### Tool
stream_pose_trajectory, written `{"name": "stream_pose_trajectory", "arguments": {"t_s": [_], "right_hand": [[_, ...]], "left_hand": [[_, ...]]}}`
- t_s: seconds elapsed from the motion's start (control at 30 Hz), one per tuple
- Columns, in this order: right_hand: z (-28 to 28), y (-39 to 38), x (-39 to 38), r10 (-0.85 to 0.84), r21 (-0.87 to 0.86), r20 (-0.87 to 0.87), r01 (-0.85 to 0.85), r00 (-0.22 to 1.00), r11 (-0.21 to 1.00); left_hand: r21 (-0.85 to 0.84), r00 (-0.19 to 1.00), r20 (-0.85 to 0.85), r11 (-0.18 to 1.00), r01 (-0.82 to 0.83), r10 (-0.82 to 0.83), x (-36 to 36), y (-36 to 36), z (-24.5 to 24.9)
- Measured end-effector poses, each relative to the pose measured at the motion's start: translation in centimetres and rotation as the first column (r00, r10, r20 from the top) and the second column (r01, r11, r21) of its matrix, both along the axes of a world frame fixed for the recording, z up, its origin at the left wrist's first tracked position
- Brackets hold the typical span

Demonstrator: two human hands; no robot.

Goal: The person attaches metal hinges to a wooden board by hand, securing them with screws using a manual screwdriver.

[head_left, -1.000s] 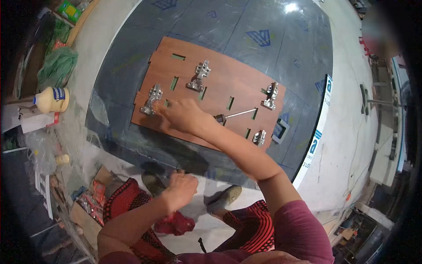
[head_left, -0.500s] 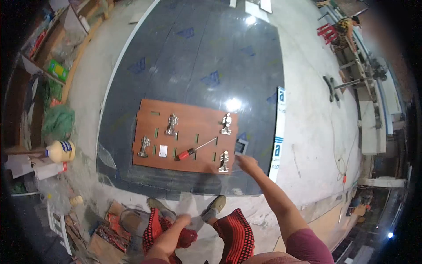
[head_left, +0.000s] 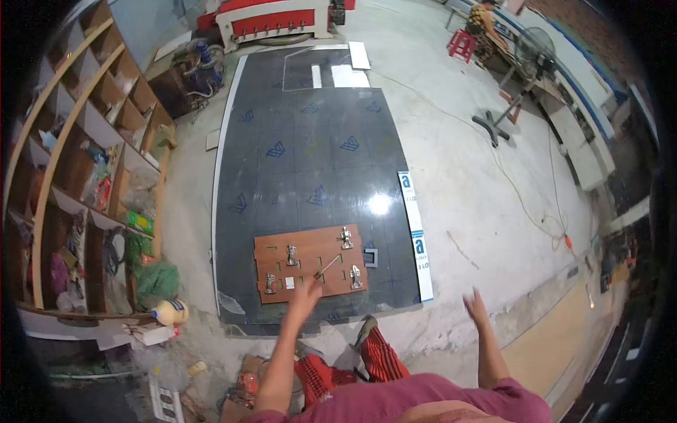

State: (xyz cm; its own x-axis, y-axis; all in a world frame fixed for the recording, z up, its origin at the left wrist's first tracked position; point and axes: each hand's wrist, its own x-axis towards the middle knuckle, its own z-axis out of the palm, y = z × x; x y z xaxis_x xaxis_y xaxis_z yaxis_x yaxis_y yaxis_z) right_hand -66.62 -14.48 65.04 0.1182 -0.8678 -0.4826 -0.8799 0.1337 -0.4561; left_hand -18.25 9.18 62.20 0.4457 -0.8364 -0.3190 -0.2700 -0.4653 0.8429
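Note:
A brown slotted board (head_left: 337, 285) lies on the large dark sheet (head_left: 282, 176), carrying several shiny metal hinges, one of them (head_left: 346, 237) at the upper right, and a small white card (head_left: 289, 283). My left hand (head_left: 304, 290) reaches over the board's front edge, closed around the screwdriver's handle, which it mostly hides. The shaft of the screwdriver (head_left: 330, 264) points up and right. My right hand (head_left: 474, 304) is out over the concrete floor, open and empty. Just right of the board is a small grey square frame (head_left: 371, 258).
Wooden shelves (head_left: 102, 148) with mixed goods stand at left, near a yellowish bottle (head_left: 170, 311). A red and white machine (head_left: 275, 20) is at the top. Rightward are a fan (head_left: 534, 53), a cable, a red stool (head_left: 461, 45) and a seated person (head_left: 482, 25).
The view has tilted up. My left hand has moved from near my legs to the screwdriver and closed on it. My right hand has left the board's right side and moved out right.

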Motion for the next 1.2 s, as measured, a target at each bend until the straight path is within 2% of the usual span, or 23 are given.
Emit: {"name": "stream_pose_trajectory", "arguments": {"t_s": [0.07, 0.1, 0.13, 0.17, 0.23, 0.3, 0.33, 0.37, 0.43, 0.5, 0.53, 0.57, 0.6, 0.67, 0.77, 0.83, 0.87, 0.93, 0.97, 1.03, 1.07, 1.13, 1.2], "right_hand": [[9.5, -3.6, 9.8, 0.327, -0.470, 0.134, -0.230, 0.936, 0.852], [16.8, -3.5, 15.0, 0.359, -0.487, 0.281, -0.190, 0.890, 0.853], [22.7, -3.1, 18.3, 0.526, -0.731, 0.087, -0.305, 0.846, 0.610], [29.6, -0.9, 21.7, 0.544, -0.750, 0.180, -0.244, 0.820, 0.615], [38.2, 3.0, 25.1, 0.641, -0.859, 0.132, -0.236, 0.756, 0.455], [42.3, 7.1, 26.1, 0.793, -0.912, 0.083, -0.275, 0.603, 0.304], [43.8, 9.9, 26.1, 0.832, -0.888, 0.090, -0.333, 0.547, 0.315], [42.6, 13.3, 24.9, 0.848, -0.732, 0.174, -0.510, 0.501, 0.452], [39.8, 16.4, 23.6, 0.790, -0.770, 0.085, -0.463, 0.607, 0.438], [36.1, 19.1, 21.1, 0.530, -0.639, 0.230, -0.284, 0.816, 0.715], [34.2, 20.2, 19.1, 0.360, -0.527, 0.317, -0.153, 0.877, 0.836], [32.6, 21.5, 17.1, 0.189, -0.500, 0.331, 0.002, 0.924, 0.866], [32.2, 22.9, 14.7, 0.102, -0.523, 0.316, 0.084, 0.943, 0.848], [32.3, 25.7, 11.2, -0.204, -0.463, 0.434, 0.411, 0.878, 0.785], [33.2, 28.4, 7.4, -0.426, -0.427, 0.513, 0.652, 0.745, 0.627], [33.5, 28.1, 5.9, -0.050, -0.822, 0.379, 0.361, 0.924, 0.441], [34.1, 27.9, 5.4, -0.057, -0.832, 0.378, 0.366, 0.924, 0.417], [35.9, 27.1, 4.8, -0.031, -0.873, 0.060, 0.067, 0.998, 0.483], [35.7, 27.0, 3.7, -0.019, -0.889, 0.057, 0.059, 0.998, 0.454], [34.6, 26.8, 0.6, -0.159, -0.614, 0.602, 0.581, 0.783, 0.535], [34.5, 26.7, -1.3, -0.138, -0.629, 0.599, 0.570, 0.789, 0.528], [34.3, 26.2, -5.8, -0.278, -0.545, 0.728, 0.776, 0.626, 0.318], [34.4, 25.5, -10.3, -0.378, -0.537, 0.685, 0.783, 0.622, 0.316]], "left_hand": [[-0.163, 0.938, 0.341, 0.987, -0.011, 0.067, 1.7, -5.1, 14.6], [-0.300, 0.894, 0.416, 0.953, -0.039, 0.168, 2.0, -6.9, 18.8], [-0.415, 0.812, 0.529, 0.910, -0.007, 0.248, 1.8, -8.0, 23.8], [-0.521, 0.712, 0.616, 0.852, 0.047, 0.337, 1.1, -8.6, 28.8], [-0.661, 0.697, 0.596, 0.737, 0.144, 0.398, -1.1, -8.1, 36.6], [-0.691, 0.765, 0.570, 0.678, 0.249, 0.300, -3.2, -5.8, 40.5], [-0.720, 0.816, 0.542, 0.613, 0.326, 0.203, -4.0, -4.7, 41.5], [-0.713, 0.845, 0.531, 0.576, 0.400, 0.070, -5.0, -2.5, 41.5], [-0.705, 0.855, 0.514, 0.535, 0.466, -0.068, -5.8, 0.6, 39.7], [-0.631, 0.924, 0.335, 0.684, 0.365, -0.184, -5.7, 2.6, 38.5], [-0.617, 0.916, 0.340, 0.685, 0.388, -0.213, -5.4, 3.5, 38.7], [-0.529, 0.948, 0.256, 0.793, 0.301, -0.190, -4.7, 4.6, 39.0], [-0.408, 0.970, 0.183, 0.885, 0.224, -0.161, -4.0, 5.3, 39.2], [-0.408, 0.947, 0.312, 0.889, 0.206, -0.077, -2.9, 5.7, 37.2], [-0.411, 0.788, 0.584, 0.767, 0.493, -0.193, -5.1, 4.1, 38.5], [-0.394, 0.725, 0.615, 0.676, 0.623, -0.310, -8.2, 2.3, 38.5], [-0.373, 0.665, 0.647, 0.606, 0.702, -0.373, -9.9, 1.5, 38.6], [-0.349, 0.623, 0.642, 0.554, 0.756, -0.446, -13.9, -0.5, 39.2], [-0.309, 0.576, 0.626, 0.511, 0.802, -0.526, -15.9, -1.4, 39.4], [-0.309, 0.559, 0.616, 0.482, 0.820, -0.555, -19.7, -3.3, 39.8], [-0.285, 0.530, 0.582, 0.455, 0.844, -0.617, -21.4, -4.3, 40.0], [-0.291, 0.522, 0.576, 0.439, 0.850, -0.629, -24.6, -6.6, 40.3], [-0.274, 0.506, 0.568, 0.430, 0.860, -0.650, -27.7, -8.6, 40.7]]}}
